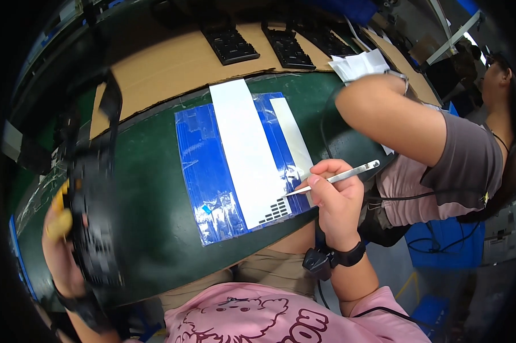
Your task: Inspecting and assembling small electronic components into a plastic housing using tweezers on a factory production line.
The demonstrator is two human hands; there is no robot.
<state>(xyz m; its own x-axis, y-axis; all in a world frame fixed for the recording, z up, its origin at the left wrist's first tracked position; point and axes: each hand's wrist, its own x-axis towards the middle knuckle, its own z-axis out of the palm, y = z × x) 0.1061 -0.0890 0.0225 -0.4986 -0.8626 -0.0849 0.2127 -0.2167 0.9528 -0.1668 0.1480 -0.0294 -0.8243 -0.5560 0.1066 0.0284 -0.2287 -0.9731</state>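
My right hand [341, 208] is closed around slim silver tweezers [349, 173]. Their tip reaches the lower right part of a white backing strip [244, 137], just above several small black rectangular pads [278, 209] stuck in rows there. At the far left, my left hand [61, 251], with yellow covers on its fingertips, grips a long black plastic part [92, 240] by its side. Motion blurs this part, so its details cannot be made out. The strip lies over a blue plastic-wrapped board [204, 166], beside a narrower pale strip [292, 134].
The dark green table [149, 200] carries brown cardboard [166, 63] along its far side, with black plastic parts [235, 48] on it. White papers [361, 64] lie at the far right. Close on the right sits another person, whose bent arm [395, 114] extends over the table.
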